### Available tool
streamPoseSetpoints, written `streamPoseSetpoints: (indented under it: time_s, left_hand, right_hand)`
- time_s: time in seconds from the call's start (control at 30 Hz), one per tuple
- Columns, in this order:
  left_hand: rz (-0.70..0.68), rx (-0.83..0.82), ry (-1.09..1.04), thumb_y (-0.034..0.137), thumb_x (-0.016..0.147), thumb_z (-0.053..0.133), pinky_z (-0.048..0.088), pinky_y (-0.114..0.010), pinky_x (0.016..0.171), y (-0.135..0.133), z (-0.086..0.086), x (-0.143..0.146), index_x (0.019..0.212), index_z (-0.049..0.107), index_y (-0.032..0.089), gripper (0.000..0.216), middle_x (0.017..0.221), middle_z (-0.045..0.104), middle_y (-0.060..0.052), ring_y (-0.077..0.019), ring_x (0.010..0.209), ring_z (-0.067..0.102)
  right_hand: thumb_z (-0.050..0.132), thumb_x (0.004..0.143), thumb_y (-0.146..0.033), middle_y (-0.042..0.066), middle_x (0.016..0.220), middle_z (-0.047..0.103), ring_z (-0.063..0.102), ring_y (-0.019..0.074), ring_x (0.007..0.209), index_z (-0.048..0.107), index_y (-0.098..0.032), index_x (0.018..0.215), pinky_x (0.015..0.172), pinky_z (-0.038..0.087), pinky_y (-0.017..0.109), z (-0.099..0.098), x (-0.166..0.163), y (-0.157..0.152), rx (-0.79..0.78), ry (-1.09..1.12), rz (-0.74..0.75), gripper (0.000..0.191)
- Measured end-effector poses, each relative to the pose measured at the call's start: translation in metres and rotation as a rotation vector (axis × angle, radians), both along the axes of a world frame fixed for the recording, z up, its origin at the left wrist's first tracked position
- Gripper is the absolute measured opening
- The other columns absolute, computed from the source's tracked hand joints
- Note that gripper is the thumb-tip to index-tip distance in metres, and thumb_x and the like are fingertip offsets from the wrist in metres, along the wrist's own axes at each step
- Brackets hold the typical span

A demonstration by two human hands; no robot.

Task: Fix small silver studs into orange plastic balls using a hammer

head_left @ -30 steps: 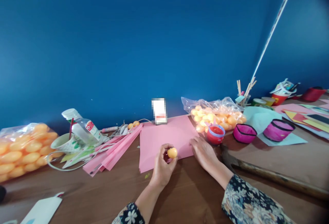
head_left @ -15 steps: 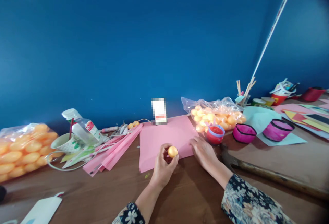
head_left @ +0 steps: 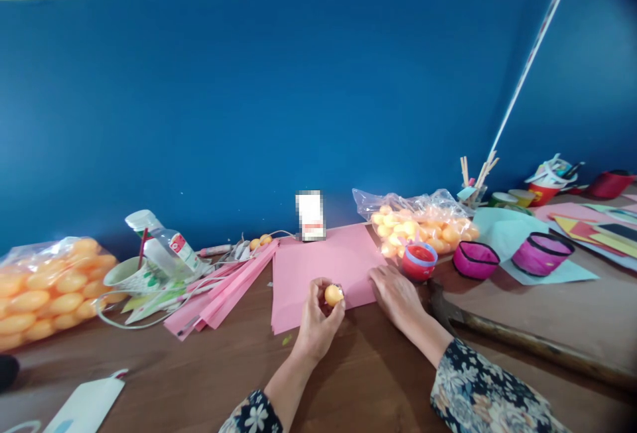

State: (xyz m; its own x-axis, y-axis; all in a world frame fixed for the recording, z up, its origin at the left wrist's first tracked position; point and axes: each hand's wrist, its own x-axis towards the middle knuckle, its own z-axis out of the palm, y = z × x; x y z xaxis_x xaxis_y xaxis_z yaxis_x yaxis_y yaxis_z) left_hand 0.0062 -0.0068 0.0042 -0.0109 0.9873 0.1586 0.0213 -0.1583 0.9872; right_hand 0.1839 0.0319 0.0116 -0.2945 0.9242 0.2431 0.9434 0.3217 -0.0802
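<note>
My left hand (head_left: pixel 313 323) is closed round a small orange ball (head_left: pixel 333 295), held just above the near edge of a pink paper sheet (head_left: pixel 323 264) on the brown table (head_left: pixel 378 380). My right hand (head_left: pixel 397 295) lies flat with fingers stretched out on the sheet's right corner, holding nothing. A small red cup with a blue rim (head_left: pixel 419 260) stands just beyond that hand. Behind the cup lies a clear bag of orange balls (head_left: pixel 421 224).
A second bag of orange balls (head_left: pixel 44 287) lies at far left beside a paper cup (head_left: pixel 130 276), a tipped bottle (head_left: pixel 162 247) and pink paper strips (head_left: pixel 223 290). Two magenta bowls (head_left: pixel 507 257), a hammer (head_left: pixel 507 337) and coloured papers (head_left: pixel 592 231) sit right. A blue partition (head_left: pixel 298 101) backs the table.
Almost nothing has moved. The ball in my left hand shifted very slightly, and the view drifted a little; my right hand stays flat on the paper.
</note>
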Motion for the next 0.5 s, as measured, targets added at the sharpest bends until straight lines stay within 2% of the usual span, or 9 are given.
streamPoseSetpoints:
  time_s: [0.23,0.37,0.5]
  left_hand:
    - [-0.01,-0.038,0.009,0.026,0.074,0.057,0.047,-0.027,0.078,0.001,-0.004,-0.002,0.112,0.046,0.018,0.041,0.098,0.059,-0.006,-0.0147,0.087,0.058]
    - [-0.026,-0.036,-0.024,0.029,0.075,0.056,0.047,-0.029,0.083,0.003,-0.01,-0.002,0.113,0.048,0.017,0.04,0.101,0.058,-0.007,-0.0154,0.089,0.058]
    - [-0.018,-0.038,-0.032,0.032,0.075,0.057,0.048,-0.028,0.08,0.004,-0.011,-0.002,0.112,0.049,0.017,0.041,0.099,0.058,-0.007,-0.0153,0.086,0.058]
  right_hand:
    - [0.04,0.085,-0.015,0.005,0.081,0.057,0.049,0.0166,0.081,0.053,-0.019,0.08,0.065,0.033,0.023,-0.001,0.0,0.001,0.058,0.016,0.007,0.014]
    - [0.041,0.084,-0.015,0.005,0.082,0.057,0.049,0.0163,0.082,0.053,-0.019,0.081,0.067,0.034,0.023,0.0,0.0,0.0,0.053,0.03,0.015,0.013]
    - [0.04,0.086,-0.016,0.005,0.082,0.057,0.05,0.0163,0.081,0.053,-0.019,0.082,0.065,0.034,0.023,0.0,0.0,0.0,0.039,0.03,0.012,0.014]
